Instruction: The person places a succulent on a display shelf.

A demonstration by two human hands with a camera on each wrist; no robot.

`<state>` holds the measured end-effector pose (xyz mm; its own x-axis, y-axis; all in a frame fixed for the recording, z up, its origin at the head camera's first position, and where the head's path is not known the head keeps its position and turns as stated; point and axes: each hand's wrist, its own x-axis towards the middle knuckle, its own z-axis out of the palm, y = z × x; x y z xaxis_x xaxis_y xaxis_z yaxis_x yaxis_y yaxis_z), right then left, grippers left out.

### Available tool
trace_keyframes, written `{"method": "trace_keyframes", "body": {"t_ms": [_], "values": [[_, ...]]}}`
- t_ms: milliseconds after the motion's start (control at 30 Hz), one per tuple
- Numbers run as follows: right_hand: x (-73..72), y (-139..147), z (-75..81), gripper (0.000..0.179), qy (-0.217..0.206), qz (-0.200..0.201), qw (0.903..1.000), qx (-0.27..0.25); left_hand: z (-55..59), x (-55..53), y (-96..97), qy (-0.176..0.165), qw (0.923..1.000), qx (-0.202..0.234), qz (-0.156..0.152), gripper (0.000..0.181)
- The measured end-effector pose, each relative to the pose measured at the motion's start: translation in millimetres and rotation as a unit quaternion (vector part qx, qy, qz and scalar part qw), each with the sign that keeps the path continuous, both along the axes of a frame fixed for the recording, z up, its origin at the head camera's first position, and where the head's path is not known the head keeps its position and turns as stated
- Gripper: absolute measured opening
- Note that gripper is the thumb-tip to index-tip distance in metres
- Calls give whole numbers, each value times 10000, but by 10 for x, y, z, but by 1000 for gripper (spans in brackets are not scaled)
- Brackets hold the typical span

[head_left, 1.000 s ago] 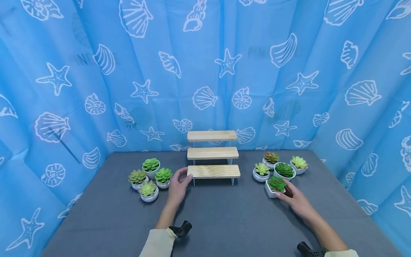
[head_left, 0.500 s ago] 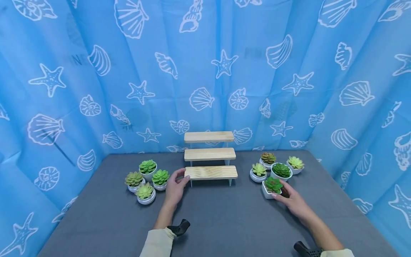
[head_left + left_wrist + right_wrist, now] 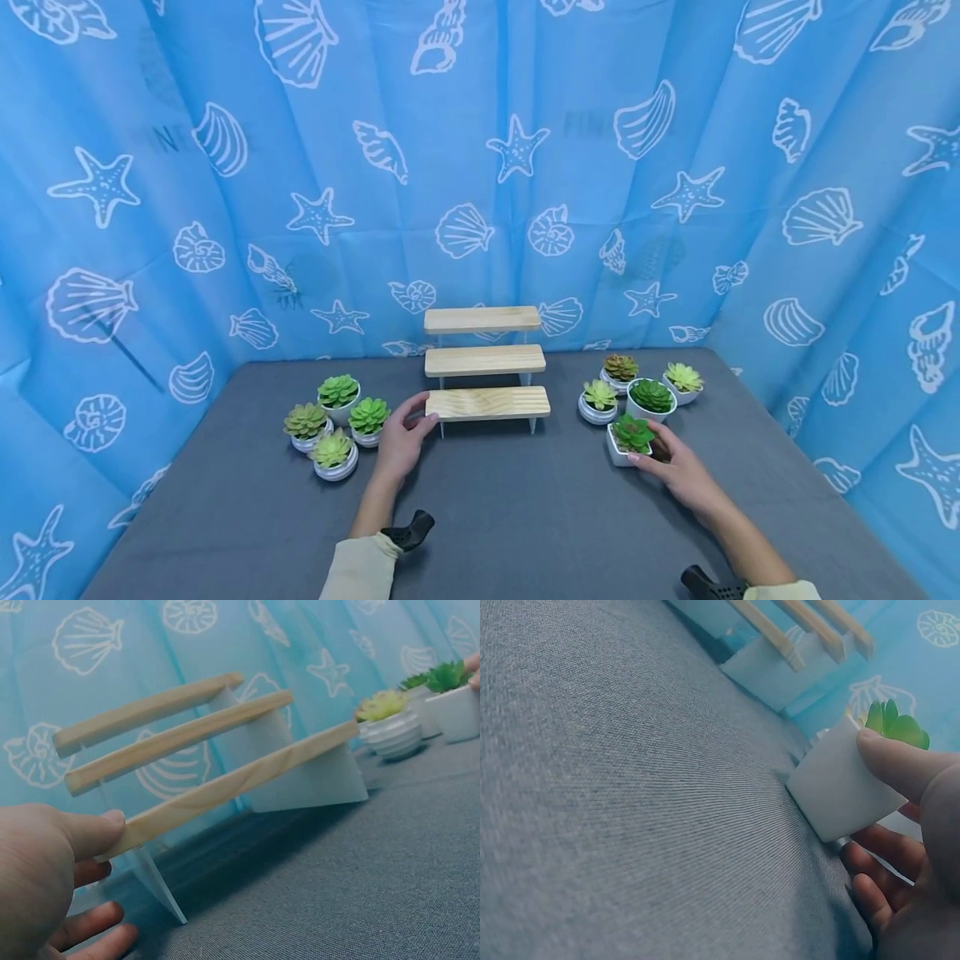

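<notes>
A three-step wooden display stand [image 3: 487,404] with pale boards stands mid-table near the curtain. My left hand [image 3: 400,450] pinches the left end of its lowest board, thumb on the front edge in the left wrist view [image 3: 56,862]. On the right, my right hand [image 3: 686,477] grips a potted succulent [image 3: 619,456] in a square white pot, the front one of its cluster. In the right wrist view the thumb [image 3: 900,757] lies against the pot's rim, and the pot's base is right at the cloth. The far fingers are partly hidden behind the pot.
Behind the held pot are several more potted succulents, including a dark green one [image 3: 651,398] and a reddish one [image 3: 620,368]. Another cluster, with a light green succulent [image 3: 332,454] in front, sits left of the stand. A blue shell-print curtain [image 3: 480,167] borders the grey table [image 3: 510,517].
The head view has shifted slightly, so everything appears a little farther left. Both hands keep their hold on the stand and the potted succulent, with no clear movement of either.
</notes>
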<state>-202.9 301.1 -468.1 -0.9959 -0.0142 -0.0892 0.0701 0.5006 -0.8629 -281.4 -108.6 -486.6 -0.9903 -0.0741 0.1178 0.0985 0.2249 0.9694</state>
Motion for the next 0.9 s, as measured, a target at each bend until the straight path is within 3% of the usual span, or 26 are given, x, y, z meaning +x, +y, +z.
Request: {"method": "trace_keyframes", "body": {"t_ms": [467, 900], "values": [[12, -89, -87, 69, 543, -215, 9981, 195, -31, -11, -53, 14, 9999, -66, 92, 43], [43, -223, -68, 68, 617, -814, 9944, 274, -45, -17, 10, 203, 9998, -26, 63, 43]]}}
